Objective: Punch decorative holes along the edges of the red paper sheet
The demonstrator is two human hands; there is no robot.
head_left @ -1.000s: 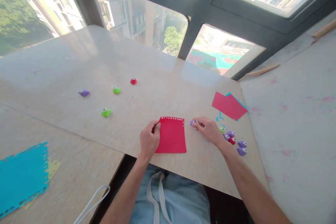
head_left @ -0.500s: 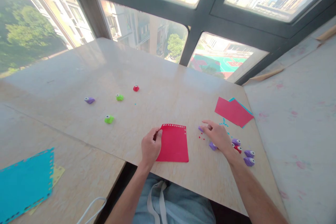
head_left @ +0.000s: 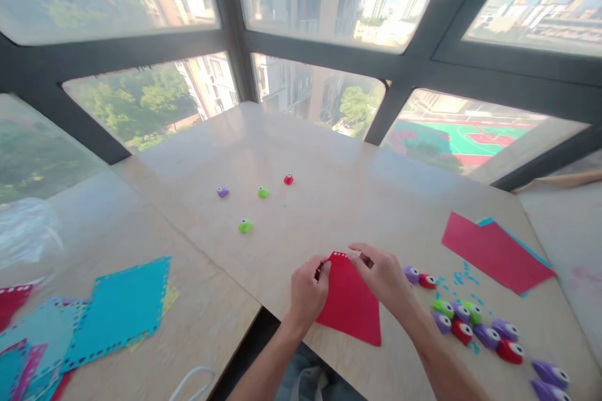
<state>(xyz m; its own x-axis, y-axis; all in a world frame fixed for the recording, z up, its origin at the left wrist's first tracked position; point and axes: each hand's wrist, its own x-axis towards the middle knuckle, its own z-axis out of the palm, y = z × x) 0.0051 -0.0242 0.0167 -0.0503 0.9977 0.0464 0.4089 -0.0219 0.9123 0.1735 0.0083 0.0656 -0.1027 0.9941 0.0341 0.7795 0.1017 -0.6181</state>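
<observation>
A red paper sheet (head_left: 350,313), with a row of small punched holes along its top edge, lies in front of me near the table edge. My left hand (head_left: 311,288) pinches its upper left corner between thumb and fingers. My right hand (head_left: 379,272) is at the upper right corner, thumb and fingers closed on the paper and covering that side. Just right of this hand sit a purple craft hole punch (head_left: 412,274) and a red craft hole punch (head_left: 427,281). More punches in purple, green and red lie beyond my right forearm, including a green one (head_left: 443,308).
Uncut red paper (head_left: 493,254) lies over blue sheets at the right. Blue paper scraps (head_left: 463,276) are scattered near the punches. Several punches stand farther off, one red (head_left: 288,180). Punched blue paper (head_left: 120,307) lies at left, near a white cable (head_left: 192,382).
My right hand has left the purple punch and come to the red sheet's upper right corner. The sheet is now tilted, its top edge bunched between my hands. The view has shifted.
</observation>
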